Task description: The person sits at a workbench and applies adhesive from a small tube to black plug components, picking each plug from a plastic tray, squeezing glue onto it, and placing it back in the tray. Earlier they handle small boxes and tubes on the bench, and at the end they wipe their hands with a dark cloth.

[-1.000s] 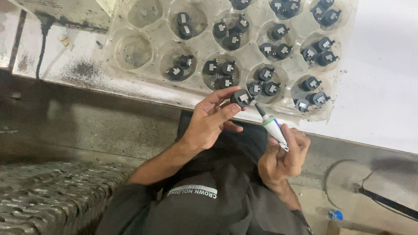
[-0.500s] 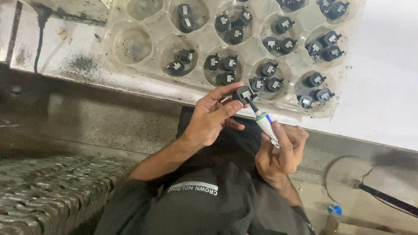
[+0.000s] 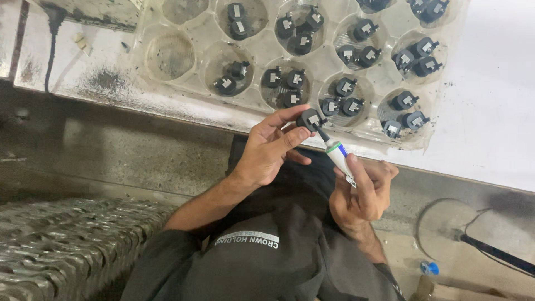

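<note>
A small black part (image 3: 310, 119) with a pale square label is pinched in the left hand (image 3: 267, 150) just below the counter (image 3: 490, 111) edge. A white tube (image 3: 337, 156) with green and blue bands, its dark nozzle touching the part, is gripped in the closed right hand (image 3: 362, 192). Above, like black parts lie in the round wells of a clear plastic tray (image 3: 167, 56).

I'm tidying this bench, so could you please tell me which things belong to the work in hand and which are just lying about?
In use:
black part in left hand
tube in right hand
tray of parts

Lying about:
blue cap
cable
</note>
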A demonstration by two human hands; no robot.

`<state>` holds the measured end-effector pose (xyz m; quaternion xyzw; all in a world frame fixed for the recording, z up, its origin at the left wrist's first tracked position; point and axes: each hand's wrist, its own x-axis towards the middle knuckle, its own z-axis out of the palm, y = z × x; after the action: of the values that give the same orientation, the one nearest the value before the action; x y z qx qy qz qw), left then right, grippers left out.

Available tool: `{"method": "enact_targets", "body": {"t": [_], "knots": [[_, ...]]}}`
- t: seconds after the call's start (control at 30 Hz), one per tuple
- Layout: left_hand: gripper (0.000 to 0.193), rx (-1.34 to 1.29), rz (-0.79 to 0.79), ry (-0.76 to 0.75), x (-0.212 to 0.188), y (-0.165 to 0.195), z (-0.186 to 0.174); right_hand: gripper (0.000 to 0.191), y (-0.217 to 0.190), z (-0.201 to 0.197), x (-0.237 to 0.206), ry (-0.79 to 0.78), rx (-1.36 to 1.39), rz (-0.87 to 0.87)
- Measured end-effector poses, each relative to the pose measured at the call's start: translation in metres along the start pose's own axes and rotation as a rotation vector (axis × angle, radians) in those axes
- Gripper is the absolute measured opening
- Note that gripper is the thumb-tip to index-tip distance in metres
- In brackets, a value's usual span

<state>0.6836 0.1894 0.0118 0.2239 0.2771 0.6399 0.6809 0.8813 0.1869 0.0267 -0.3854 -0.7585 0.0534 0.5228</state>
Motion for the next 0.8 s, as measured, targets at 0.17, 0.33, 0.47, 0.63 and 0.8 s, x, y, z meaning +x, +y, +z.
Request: {"method": "enact_targets", "body": {"t": [0.17, 0.33, 0.47, 0.63, 0.8], "knots": [[0.048, -0.008, 0.003, -0.003, -0.0025, -0.0004, 0.0007, 0.046, -0.0003, -0.0010, -0.0015, -0.002, -0.010, -0.021], [0.048, -0.017, -0.008, 0.000, -0.0024, -0.0007, 0.0002, 0.045, -0.0004, -0.0008, -0.0034, -0.003, -0.008, -0.014], [0.048, -0.021, -0.013, 0.008, -0.0025, -0.0009, 0.0004, 0.045, 0.0006, -0.0007, -0.0041, 0.001, 0.011, -0.013], [0.048, -0.014, -0.012, 0.003, -0.0036, 0.0007, 0.0002, 0.045, 0.0010, -0.0007, -0.0044, 0.004, 0.021, -0.028], [0.049, -0.093, -0.055, 0.014, -0.0048, -0.0035, -0.0012, 0.044, 0.0023, -0.0011, -0.0054, -0.006, 0.024, -0.044]]}}
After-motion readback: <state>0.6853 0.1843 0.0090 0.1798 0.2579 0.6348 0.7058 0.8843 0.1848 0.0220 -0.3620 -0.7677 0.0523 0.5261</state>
